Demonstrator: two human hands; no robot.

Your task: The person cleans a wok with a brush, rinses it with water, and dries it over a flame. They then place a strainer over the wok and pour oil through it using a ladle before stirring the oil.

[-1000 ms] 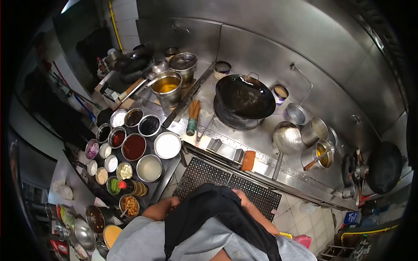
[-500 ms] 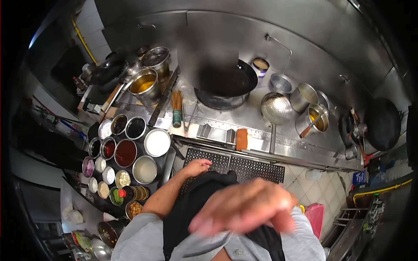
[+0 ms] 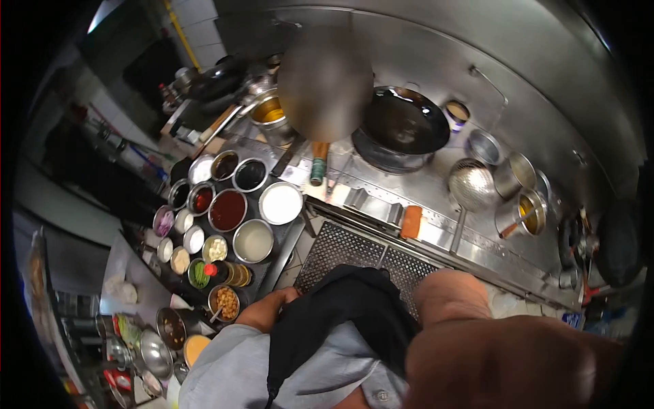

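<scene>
While the left hand (image 3: 289, 294) is low against the edge of the black apron (image 3: 327, 307), its fingers too hidden to tell its grip, the right hand (image 3: 504, 361) looms close to the camera, its hold equally unclear. Near the left hand are a red-capped bottle (image 3: 233, 274) and a bowl of golden cubes (image 3: 225, 302); farther out, the dark wok (image 3: 403, 123) sits on the steel stove (image 3: 443, 221).
</scene>
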